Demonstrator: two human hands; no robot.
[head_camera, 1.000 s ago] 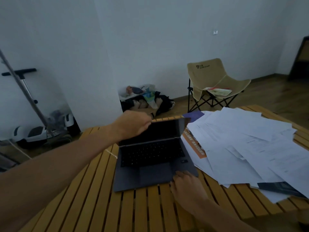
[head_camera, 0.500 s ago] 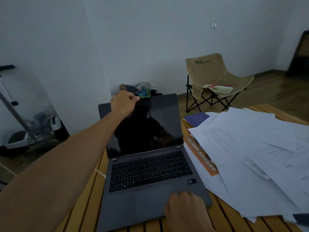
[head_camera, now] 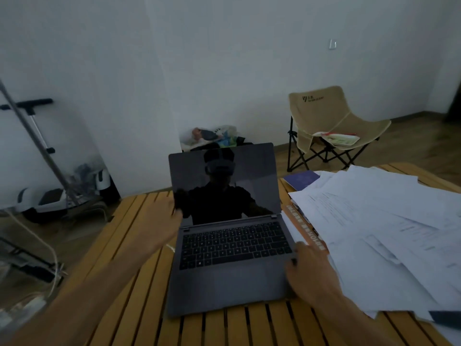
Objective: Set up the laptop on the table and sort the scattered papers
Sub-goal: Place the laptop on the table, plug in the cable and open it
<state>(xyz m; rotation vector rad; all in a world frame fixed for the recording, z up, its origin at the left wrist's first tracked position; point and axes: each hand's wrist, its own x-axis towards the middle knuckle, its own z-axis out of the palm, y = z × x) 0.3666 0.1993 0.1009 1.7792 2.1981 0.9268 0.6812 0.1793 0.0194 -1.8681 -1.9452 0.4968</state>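
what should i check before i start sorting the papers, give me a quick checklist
1. Grey laptop flat on the slatted wooden table, lid open: ok.
2. Laptop powered on: not ok, screen is black and only shows a reflection.
3. Left hand clear of the laptop: not ok, it sits by the left edge of the screen; contact cannot tell.
4. Right hand free for sorting: not ok, its fingers rest on the laptop's right palm rest.
5. Scattered white papers gathered: not ok, loose overlapping pile, spilling over the table's near edge.
6. Papers clear of the laptop: cannot tell, they lie close beside its right edge.
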